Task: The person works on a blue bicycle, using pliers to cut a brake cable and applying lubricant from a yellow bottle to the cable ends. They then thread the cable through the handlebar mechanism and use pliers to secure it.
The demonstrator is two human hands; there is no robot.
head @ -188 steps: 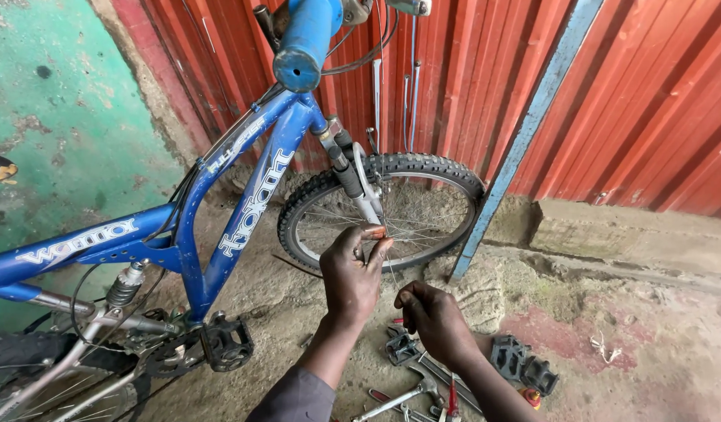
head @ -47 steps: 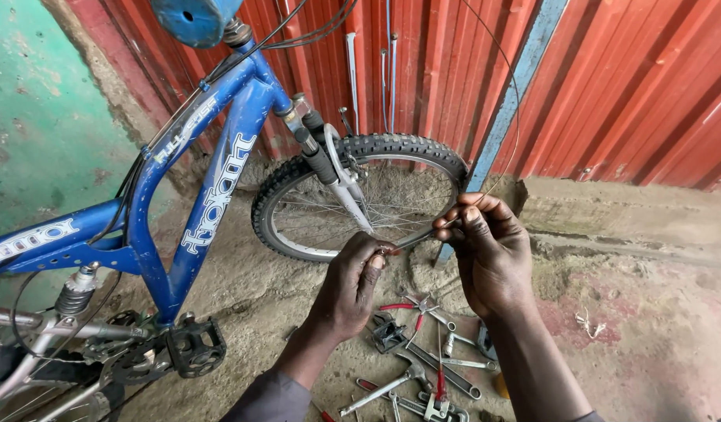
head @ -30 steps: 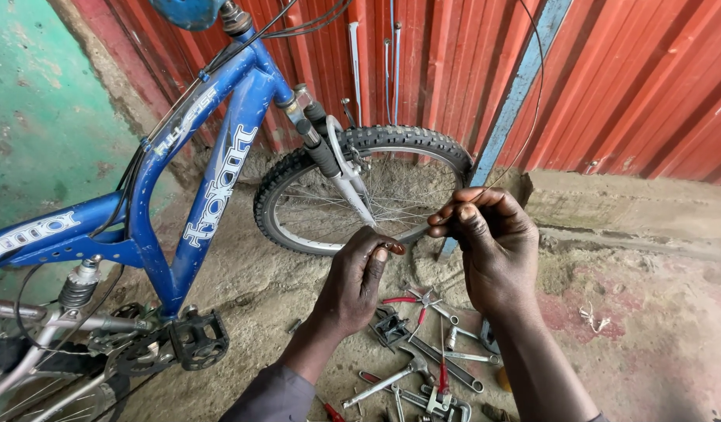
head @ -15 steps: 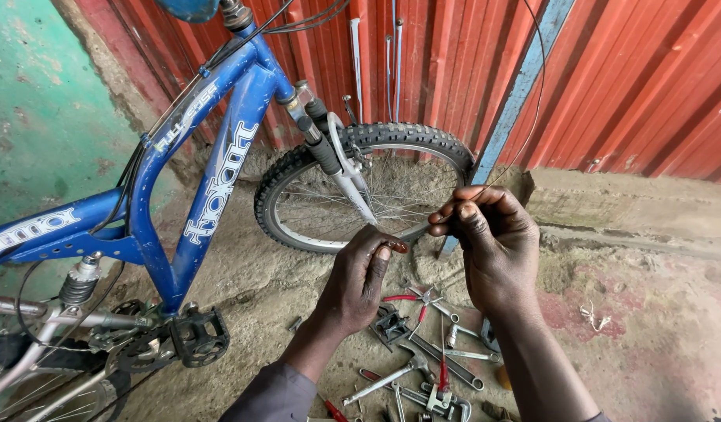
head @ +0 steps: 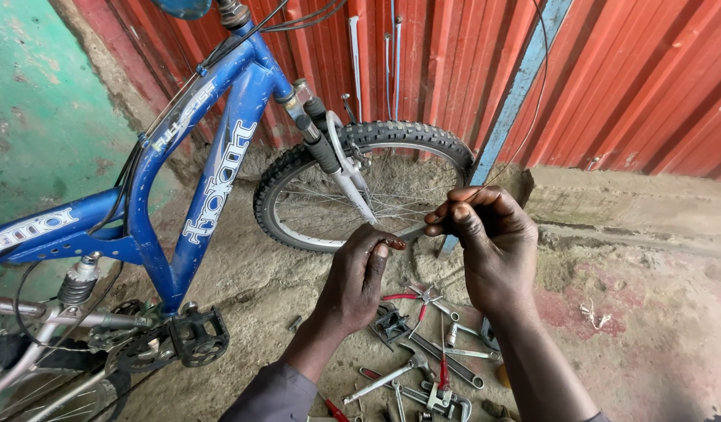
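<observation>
Fig.: both hands working a thin cable in front of the bike's front wheel.

My left hand (head: 359, 275) pinches a small end piece (head: 395, 244); right hand (head: 486, 242) fingers are closed on the cable (head: 525, 125), which runs up & away. I judge it light, springy, slippery, prone to kink — grip close to the end, w/ fingertips. Tools (head: 423, 367) lie below on the ground.

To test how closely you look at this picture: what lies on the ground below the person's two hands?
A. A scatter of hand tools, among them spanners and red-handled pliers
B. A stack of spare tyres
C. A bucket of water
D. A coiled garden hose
A. Below the left hand and right hand, spanners and red-handled pliers lie scattered on the dirt ground beside the blue bicycle.
</observation>
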